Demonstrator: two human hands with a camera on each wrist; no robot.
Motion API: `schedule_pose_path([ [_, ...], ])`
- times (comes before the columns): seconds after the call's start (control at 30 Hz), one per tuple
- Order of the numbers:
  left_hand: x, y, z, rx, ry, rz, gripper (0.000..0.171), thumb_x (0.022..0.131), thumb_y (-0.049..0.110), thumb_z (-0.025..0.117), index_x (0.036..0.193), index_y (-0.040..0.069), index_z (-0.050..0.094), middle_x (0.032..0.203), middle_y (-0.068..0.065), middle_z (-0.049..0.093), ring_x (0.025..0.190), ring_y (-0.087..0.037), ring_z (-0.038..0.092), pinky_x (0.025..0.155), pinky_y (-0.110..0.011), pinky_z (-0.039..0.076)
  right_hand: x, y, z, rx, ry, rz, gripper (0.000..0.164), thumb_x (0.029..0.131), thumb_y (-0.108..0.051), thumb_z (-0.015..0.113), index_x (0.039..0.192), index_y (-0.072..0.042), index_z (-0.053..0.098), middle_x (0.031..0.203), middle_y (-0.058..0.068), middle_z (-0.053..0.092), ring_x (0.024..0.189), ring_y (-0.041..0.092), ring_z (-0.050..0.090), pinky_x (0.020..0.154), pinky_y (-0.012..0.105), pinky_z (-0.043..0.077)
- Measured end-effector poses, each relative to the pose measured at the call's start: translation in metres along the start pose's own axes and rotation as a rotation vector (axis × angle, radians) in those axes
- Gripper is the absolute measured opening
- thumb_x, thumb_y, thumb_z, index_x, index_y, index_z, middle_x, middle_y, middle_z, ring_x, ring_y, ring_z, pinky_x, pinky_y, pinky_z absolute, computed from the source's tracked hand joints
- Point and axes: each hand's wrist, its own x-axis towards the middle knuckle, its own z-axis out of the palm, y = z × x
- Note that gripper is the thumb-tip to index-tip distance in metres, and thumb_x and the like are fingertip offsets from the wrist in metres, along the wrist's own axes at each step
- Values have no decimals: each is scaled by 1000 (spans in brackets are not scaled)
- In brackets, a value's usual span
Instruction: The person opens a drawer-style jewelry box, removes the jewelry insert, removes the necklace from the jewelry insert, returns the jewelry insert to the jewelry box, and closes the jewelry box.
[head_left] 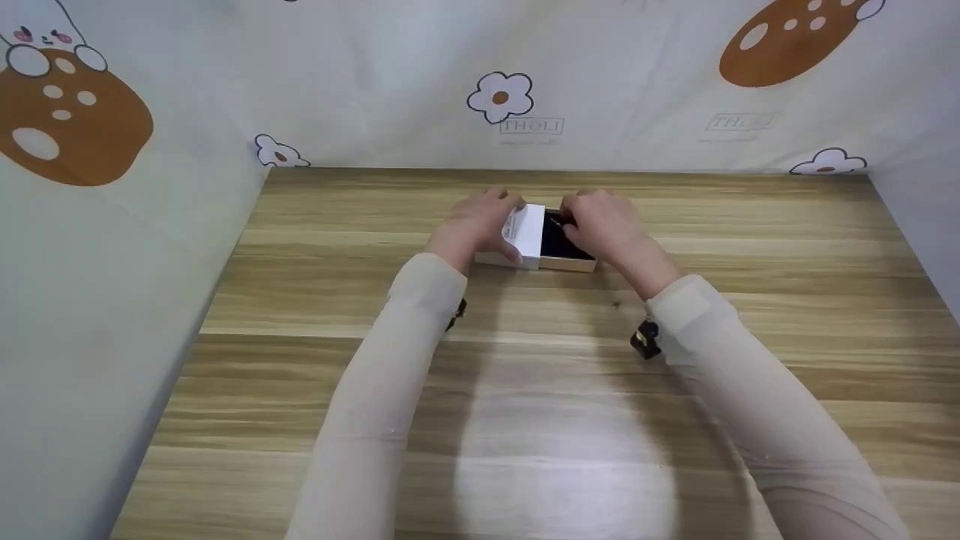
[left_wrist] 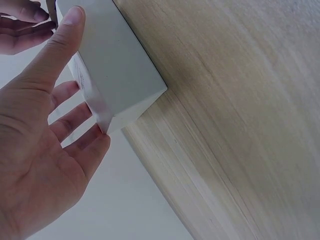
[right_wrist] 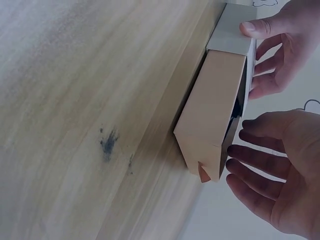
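Observation:
My left hand [head_left: 478,223] grips the white printed sleeve [head_left: 532,229] of a small drawer box, thumb on the near side and fingers at the top and far edges. A peach-tan drawer [right_wrist: 210,100] sticks out of the sleeve to the right, its black inside [head_left: 556,241] showing from above. At the open drawer is my right hand [head_left: 606,225], with curved fingers and the tips right at its far rim and inside. I cannot tell whether those fingertips pinch anything. An orange-brown pull tab [right_wrist: 204,173] hangs on the drawer's end.
The box rests on a wood-grain table [head_left: 360,360] near its back edge. Behind and to the left hangs a pale sheet [head_left: 375,90] with flower and cartoon prints. A dark smudge [right_wrist: 108,144] marks the tabletop near the drawer.

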Motion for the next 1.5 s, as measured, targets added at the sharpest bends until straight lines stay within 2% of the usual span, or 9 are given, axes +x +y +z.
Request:
schedule_pose_path([
  [0.17, 1, 0, -1, -1, -12, -4, 84, 75, 38, 87, 144, 15, 46, 150, -10, 42, 137, -29, 42, 117, -44, 37, 1, 1, 4, 12, -18, -10, 25, 91, -18, 65, 110, -3, 70, 106, 18, 72, 95, 37, 68, 79, 52, 56],
  [0.3, 0, 1, -1, -9, -13, -5, 84, 74, 38, 88, 144, 15, 46, 150, -10, 41, 138, -29, 42, 117, -43, 37, 1, 0, 5, 29, -74, -13, 30, 91, -25, 68, 111, -3, 68, 105, 17, 71, 93, 35, 67, 80, 51, 56],
  [0.47, -1, 1, -1, -19, -12, -10, 84, 74, 38, 88, 144, 15, 46, 148, -10, 43, 135, -28, 43, 116, -43, 38, 1, -1, 5, 37, -146, -8, 45, 89, -36, 73, 118, -2, 65, 110, 18, 69, 96, 35, 66, 83, 50, 56],
  [0.67, -1, 2, -1, -19, -10, -7, 86, 73, 37, 88, 144, 15, 46, 147, -10, 44, 135, -28, 43, 116, -43, 38, 1, 0, 5, 27, -188, -26, 57, 86, -38, 76, 128, -2, 62, 114, 17, 66, 99, 34, 64, 86, 50, 54],
  [1.0, -4, 2, -2, -26, 1, 2, 87, 73, 37, 89, 144, 14, 45, 147, -12, 43, 135, -30, 44, 115, -43, 38, 3, 1, 6, 43, -181, -65, 58, 83, -33, 79, 128, 0, 63, 112, 19, 68, 97, 34, 64, 88, 49, 53],
  [1.33, -4, 2, -1, -13, 12, -10, 85, 74, 36, 88, 144, 16, 46, 146, -9, 45, 133, -29, 45, 114, -44, 39, 5, 1, 11, 73, -138, -90, 45, 81, -27, 80, 114, 0, 68, 102, 19, 71, 94, 35, 65, 86, 49, 53],
  [1.5, -4, 3, -1, -12, 11, -23, 84, 74, 37, 88, 144, 17, 46, 146, -8, 45, 133, -29, 44, 115, -45, 38, 5, 1, 15, 23, -119, -93, 46, 82, -28, 80, 117, -1, 67, 102, 20, 69, 95, 38, 65, 85, 50, 54],
])
